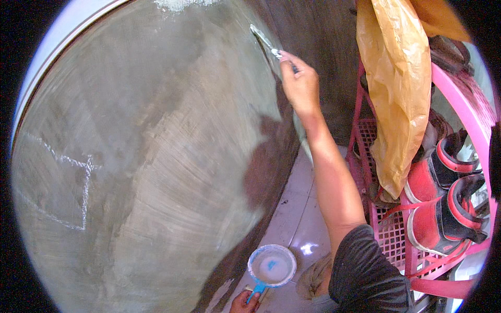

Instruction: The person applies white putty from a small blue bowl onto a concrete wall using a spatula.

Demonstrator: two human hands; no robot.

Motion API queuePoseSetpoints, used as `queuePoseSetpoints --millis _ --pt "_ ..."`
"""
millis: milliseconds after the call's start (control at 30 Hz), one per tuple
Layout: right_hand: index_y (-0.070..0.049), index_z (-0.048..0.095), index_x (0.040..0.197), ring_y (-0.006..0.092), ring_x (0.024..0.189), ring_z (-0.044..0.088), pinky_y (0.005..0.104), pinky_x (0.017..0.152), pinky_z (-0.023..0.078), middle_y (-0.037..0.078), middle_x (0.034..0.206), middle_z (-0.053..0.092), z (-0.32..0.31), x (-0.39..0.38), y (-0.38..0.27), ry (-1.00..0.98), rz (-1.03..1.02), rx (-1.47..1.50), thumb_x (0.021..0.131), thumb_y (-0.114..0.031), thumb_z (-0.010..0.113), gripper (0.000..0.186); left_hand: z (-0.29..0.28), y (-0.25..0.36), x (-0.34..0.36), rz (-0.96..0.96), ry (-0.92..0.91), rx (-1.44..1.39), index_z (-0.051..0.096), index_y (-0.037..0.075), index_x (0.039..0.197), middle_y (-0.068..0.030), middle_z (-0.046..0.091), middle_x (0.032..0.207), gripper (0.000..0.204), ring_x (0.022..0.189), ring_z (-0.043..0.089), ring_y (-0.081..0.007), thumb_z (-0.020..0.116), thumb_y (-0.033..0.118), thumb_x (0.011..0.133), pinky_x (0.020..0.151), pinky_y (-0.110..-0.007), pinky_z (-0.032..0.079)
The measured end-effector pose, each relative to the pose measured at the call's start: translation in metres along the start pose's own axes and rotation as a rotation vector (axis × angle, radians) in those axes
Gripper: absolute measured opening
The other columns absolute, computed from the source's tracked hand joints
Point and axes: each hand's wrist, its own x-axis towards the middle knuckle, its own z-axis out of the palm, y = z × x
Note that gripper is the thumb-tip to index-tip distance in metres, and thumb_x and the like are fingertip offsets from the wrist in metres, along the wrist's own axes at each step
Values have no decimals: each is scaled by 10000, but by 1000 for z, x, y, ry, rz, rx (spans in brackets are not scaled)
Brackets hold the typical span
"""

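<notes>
My right hand [301, 83] reaches up to the grey plastered wall, closed around the handle of a paintbrush [267, 43]. White paint coats the brush, and its tip is at the wall surface near the corner. Low in the view my left hand [244, 302], partly cut off by the lower edge, grips the blue handle of a small round dipper [272, 266]. Whitish liquid lies inside the dipper, and its rim is smeared with white. The grey wall [172, 156] carries sweeping brush marks, with the shadow of my arm across its right part.
On the right stands a pink shoe rack [392, 240] with red and black shoes [443, 214]. A large tan plastic bag [396, 99] hangs over its near side. Pale floor tiles [297, 214] run along the wall's foot. White chalk-like lines [86, 190] mark the wall at left.
</notes>
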Motion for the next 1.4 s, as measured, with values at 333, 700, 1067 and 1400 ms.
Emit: queuePoseSetpoints --millis 333,700,1067,1400 --pt "-84 667 1192 212 660 643 350 687 506 184 883 699 32 2 -5 145 -146 -141 933 -303 581 350 -3 -10 1 -82 -9 -42 574 73 911 -11 558 611 300 455 484 -79 583 369 959 420 -254 371" --pt "-36 670 1156 192 705 669 332 694 511 211 941 696 32 -23 -20 154 -80 -42 926 -274 601 338 0 -19 0 11 -2 82 567 71 880 -14 551 584 293 441 485 -86 594 352 955 418 -261 378" --pt "-32 664 1145 400 825 645 469 749 506 236 914 663 48 2 -35 100 -125 -159 922 -262 539 344 -2 -27 6 98 18 103 555 84 914 -19 570 599 264 435 482 -85 591 342 956 415 -255 379" --pt "-35 655 1138 412 824 642 500 733 504 235 902 653 45 -21 -50 154 -183 -313 925 -254 527 331 -2 -16 6 -2 -13 -39 554 89 957 -13 572 600 259 427 459 -82 615 340 942 409 -253 356"
